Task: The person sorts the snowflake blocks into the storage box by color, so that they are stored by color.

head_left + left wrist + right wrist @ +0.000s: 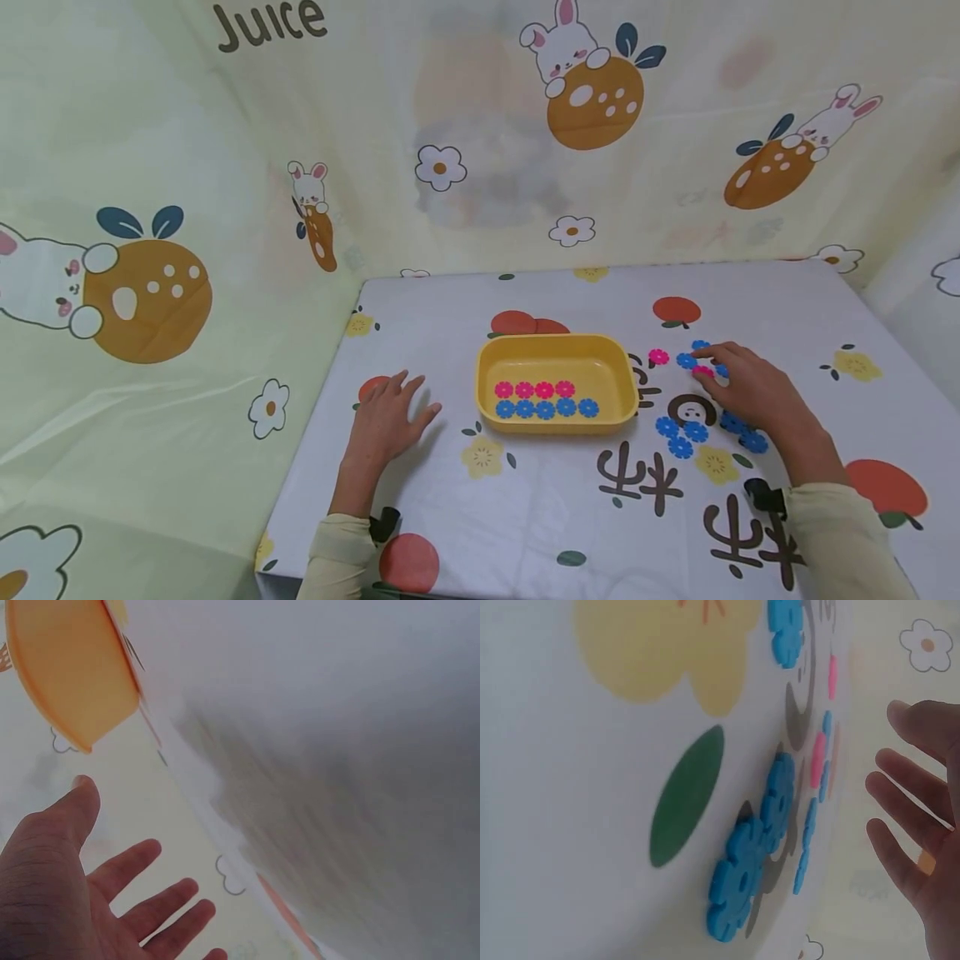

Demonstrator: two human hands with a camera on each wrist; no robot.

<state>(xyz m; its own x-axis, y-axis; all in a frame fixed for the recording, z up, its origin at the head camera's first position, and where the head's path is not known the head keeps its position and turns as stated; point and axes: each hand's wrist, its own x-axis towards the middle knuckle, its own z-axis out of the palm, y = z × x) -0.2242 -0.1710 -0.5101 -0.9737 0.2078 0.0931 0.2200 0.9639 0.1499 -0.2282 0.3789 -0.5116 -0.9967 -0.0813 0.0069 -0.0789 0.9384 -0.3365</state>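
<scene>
A yellow tray stands mid-table in the head view. In it a row of pink flower-shaped discs lies above a row of blue flower-shaped discs. My right hand hovers with spread fingers over loose discs right of the tray; the right wrist view shows its fingers apart from them. Close to its fingertips are a blue disc and a partly hidden pink one. My left hand, fingers spread and holding nothing, is left of the tray; its thumb points towards it.
Another pink disc lies between the tray and my right hand. Several blue discs lie nearer me, with more blue discs beside my right wrist. The white tablecloth has printed fruit and flowers. A patterned curtain hangs behind.
</scene>
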